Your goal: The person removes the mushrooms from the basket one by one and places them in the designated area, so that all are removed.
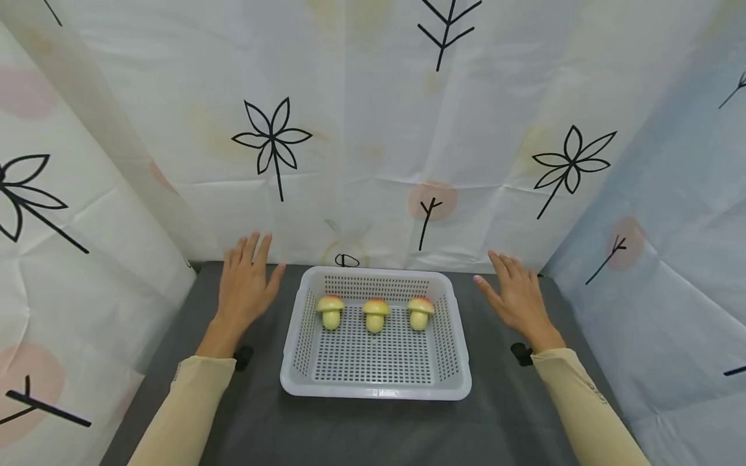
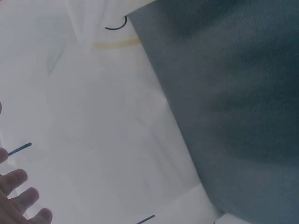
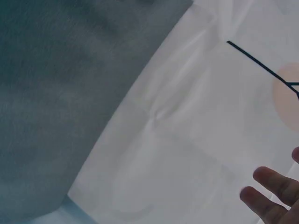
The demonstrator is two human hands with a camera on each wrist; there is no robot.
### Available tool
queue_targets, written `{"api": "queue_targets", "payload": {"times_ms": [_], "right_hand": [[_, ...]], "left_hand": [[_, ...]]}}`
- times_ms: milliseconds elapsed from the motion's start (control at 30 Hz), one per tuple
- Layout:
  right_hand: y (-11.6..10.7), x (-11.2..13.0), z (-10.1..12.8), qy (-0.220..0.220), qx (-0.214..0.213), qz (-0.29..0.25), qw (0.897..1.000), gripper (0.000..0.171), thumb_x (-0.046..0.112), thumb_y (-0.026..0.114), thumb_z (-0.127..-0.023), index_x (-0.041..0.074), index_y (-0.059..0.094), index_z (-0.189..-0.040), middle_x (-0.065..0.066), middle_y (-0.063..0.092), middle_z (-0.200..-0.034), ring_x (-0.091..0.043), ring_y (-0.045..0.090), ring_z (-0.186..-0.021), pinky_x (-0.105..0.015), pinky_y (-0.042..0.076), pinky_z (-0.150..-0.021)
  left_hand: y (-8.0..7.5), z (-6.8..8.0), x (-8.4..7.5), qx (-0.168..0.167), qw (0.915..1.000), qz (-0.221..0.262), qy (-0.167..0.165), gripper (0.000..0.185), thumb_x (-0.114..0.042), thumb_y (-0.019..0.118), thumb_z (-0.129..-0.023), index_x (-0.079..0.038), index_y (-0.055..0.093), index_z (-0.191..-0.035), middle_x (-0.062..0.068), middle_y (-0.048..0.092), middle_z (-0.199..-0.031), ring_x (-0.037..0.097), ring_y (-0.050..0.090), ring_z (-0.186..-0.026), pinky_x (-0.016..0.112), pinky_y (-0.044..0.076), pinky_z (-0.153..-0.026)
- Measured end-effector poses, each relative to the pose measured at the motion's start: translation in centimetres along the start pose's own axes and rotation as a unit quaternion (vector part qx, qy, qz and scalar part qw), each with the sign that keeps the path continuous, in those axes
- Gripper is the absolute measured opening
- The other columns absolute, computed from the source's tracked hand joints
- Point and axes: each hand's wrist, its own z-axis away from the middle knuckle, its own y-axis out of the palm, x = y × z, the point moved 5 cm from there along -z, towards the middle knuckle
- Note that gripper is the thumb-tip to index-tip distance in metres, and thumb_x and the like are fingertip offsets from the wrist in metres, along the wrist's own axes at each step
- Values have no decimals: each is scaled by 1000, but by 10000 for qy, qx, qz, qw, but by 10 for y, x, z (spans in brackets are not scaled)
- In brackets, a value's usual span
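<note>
A white perforated plastic basket (image 1: 375, 392) sits in the middle of the dark grey table. Inside it three toy mushrooms stand in a row near the back: a left mushroom (image 1: 331, 312), a middle mushroom (image 1: 375, 315) and a right mushroom (image 1: 419, 313), each with a yellow stem and a reddish-yellow cap. To the basket's left my left hand (image 1: 245, 288) is held with fingers straight and spread, holding nothing. On the other side my right hand (image 1: 517, 298) is likewise extended, apart from the basket. Only fingertips show in both wrist views.
The grey table (image 1: 373, 430) ends at a white curtain (image 1: 373, 129) printed with black leaves and twigs, which rises behind it. More of this cloth hangs along the left and right sides. A black wrist strap (image 1: 521, 354) sits on the right wrist.
</note>
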Motion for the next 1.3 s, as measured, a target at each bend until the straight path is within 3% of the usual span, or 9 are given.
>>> {"api": "queue_targets", "payload": {"times_ms": [133,300,500,700,800,933,1133,1300], "right_hand": [[1,9,9,74,65,-327,9994,69,48,47,-107,3,33,-157,-30,39,-152,-52,33,-139,-72,20,-108],[6,17,18,219,214,-689,9972,69,47,47,-107,1,34,-156,-31,40,-152,-53,35,-138,-72,21,-108],[9,32,25,327,280,-964,9944,64,42,53,-106,0,42,-152,-29,46,-147,-51,38,-136,-71,24,-108],[17,52,24,257,219,-1194,9923,56,35,60,-103,-2,50,-145,-25,56,-138,-46,46,-131,-67,34,-105],[22,63,23,188,143,-1361,9904,54,31,64,-101,-1,53,-143,-24,57,-136,-45,49,-129,-66,37,-103],[31,79,22,44,24,-1613,9869,50,25,67,-99,-1,56,-141,-23,60,-134,-43,52,-127,-65,39,-102],[46,97,17,75,100,-2054,9786,50,30,68,-99,3,58,-140,-18,62,-133,-38,55,-126,-62,43,-101],[62,109,11,246,351,-2545,9661,51,27,70,-98,2,57,-140,-17,60,-138,-37,54,-128,-59,42,-103]], "left_hand": [[4,11,-2,-76,9990,443,-76,62,-27,61,-102,1,39,-154,30,39,-151,52,36,-138,66,30,-108],[16,29,-1,340,9926,1072,-458,63,-28,59,-104,-1,35,-156,29,38,-151,52,37,-136,71,36,-100],[31,50,-4,901,9762,1804,-795,65,-32,57,-105,-6,30,-159,29,33,-156,52,33,-140,73,32,-103],[46,69,-11,1075,9559,2570,-927,65,-29,59,-104,-6,32,-159,28,35,-156,50,38,-138,69,34,-106],[56,76,-12,1124,9380,3081,-1121,64,-27,61,-104,-6,34,-158,27,40,-153,48,46,-132,64,39,-104],[66,83,-13,1159,9045,3863,-1387,62,-22,62,-103,-6,36,-157,28,44,-149,49,49,-130,62,44,-101],[82,94,-15,1366,8566,4723,-1569,63,-17,64,-102,-9,36,-157,28,45,-150,50,58,-120,51,58,-78],[93,100,-15,1455,8227,5218,-1721,64,-17,65,-101,-12,36,-158,28,44,-151,50,58,-119,53,58,-79]]}}
